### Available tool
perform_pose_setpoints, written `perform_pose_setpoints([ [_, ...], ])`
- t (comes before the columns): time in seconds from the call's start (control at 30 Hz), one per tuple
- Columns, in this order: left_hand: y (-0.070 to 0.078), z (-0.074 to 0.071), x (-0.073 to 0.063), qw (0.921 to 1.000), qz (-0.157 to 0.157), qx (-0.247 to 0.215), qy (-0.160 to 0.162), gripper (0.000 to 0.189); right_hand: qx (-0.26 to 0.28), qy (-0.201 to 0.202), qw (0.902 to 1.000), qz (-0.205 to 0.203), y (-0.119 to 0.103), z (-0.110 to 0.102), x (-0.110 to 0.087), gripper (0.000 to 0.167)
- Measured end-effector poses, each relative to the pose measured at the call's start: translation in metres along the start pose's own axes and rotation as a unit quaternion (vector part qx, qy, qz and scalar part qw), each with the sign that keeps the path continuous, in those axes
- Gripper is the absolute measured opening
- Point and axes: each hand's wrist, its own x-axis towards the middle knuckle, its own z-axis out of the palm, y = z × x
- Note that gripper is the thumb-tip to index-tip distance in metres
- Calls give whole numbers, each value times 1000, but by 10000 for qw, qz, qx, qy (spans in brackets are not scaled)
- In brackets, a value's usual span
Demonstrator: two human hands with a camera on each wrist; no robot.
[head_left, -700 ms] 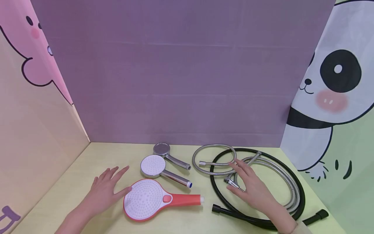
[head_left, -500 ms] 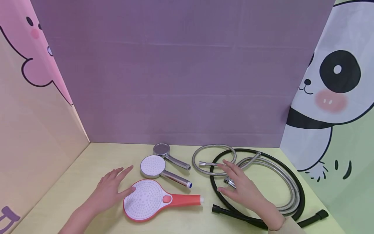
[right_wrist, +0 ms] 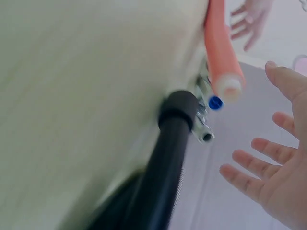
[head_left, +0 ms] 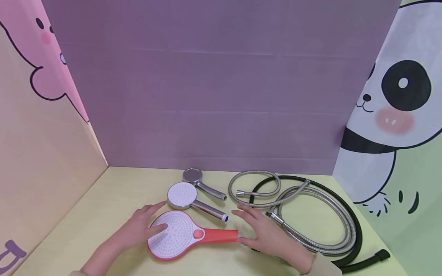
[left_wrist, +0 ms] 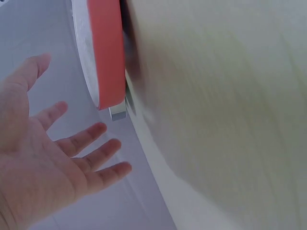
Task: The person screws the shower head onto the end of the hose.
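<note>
A red shower head [head_left: 174, 234] with a white spray face lies on the table, its handle [head_left: 221, 235] pointing right. Over the left rim of its face hovers my left hand [head_left: 139, 226], fingers spread and thumb across the spray plate in the head view. My right hand [head_left: 264, 234] is at the handle's threaded end, its thumb overlapping that end; the fingers are apart and hold nothing. In the left wrist view the open left palm [left_wrist: 43, 167] faces the red rim [left_wrist: 109, 57]. The right wrist view shows the white handle tip [right_wrist: 229, 87] beside the right fingers.
Behind lie a chrome shower head with a white face [head_left: 182, 195] and a smaller chrome one [head_left: 192, 175]. Coiled silver hoses [head_left: 348, 230] and a black hose [head_left: 366, 263] fill the right side. A purple panel [head_left: 221, 96] stands at the back.
My right hand has moved left and toward me, from over the hoses to the red handle's end. My left hand has shifted right, further over the spray face. The shower heads lie as before.
</note>
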Motion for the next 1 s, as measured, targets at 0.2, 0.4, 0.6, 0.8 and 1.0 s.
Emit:
perform_pose_setpoints([
  [0.2,0,1,2,9982,-128,-357,-455,68,-100,-349,9982,-469,-6,12,3,65],
  [0.4,-2,2,6,9939,-325,-720,-766,68,-252,-501,9956,-749,-9,20,8,59],
  [0.6,-8,7,8,9881,-784,-939,-935,52,-353,-702,9947,-664,-11,25,12,51],
  [0.8,-7,5,8,9791,-999,-1387,-1104,45,-178,-790,9947,-628,-11,31,16,44],
  [1.0,-5,3,11,9824,-914,-1219,-1079,47,-53,-803,9948,-626,-11,34,18,45],
])
